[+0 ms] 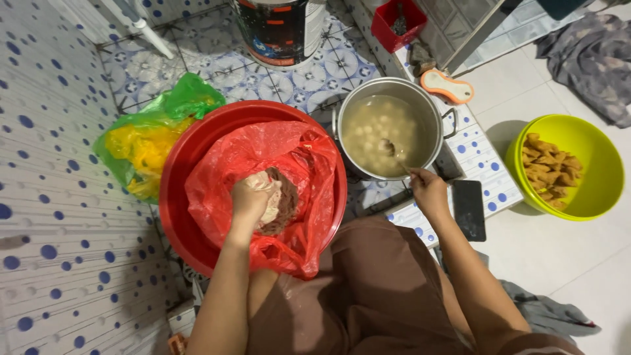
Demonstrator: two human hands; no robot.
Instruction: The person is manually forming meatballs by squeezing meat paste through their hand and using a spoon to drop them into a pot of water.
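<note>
My left hand [251, 198] is closed on a lump of pale pinkish paste [273, 200] inside a red plastic bag [263, 190] that lines a big red basin [181, 171]. My right hand [428, 190] grips the handle of a spoon [393, 152] whose bowl dips into a steel pot [388, 128]. The pot holds cloudy broth with several pale round balls floating in it.
A green bag with yellow contents [148, 141] lies left of the basin. A yellow-green bowl of fried pieces [568, 167] sits on the floor at right. A dark phone [468, 209] rests by the pot. A large bucket [276, 29] and a red container [397, 23] stand behind.
</note>
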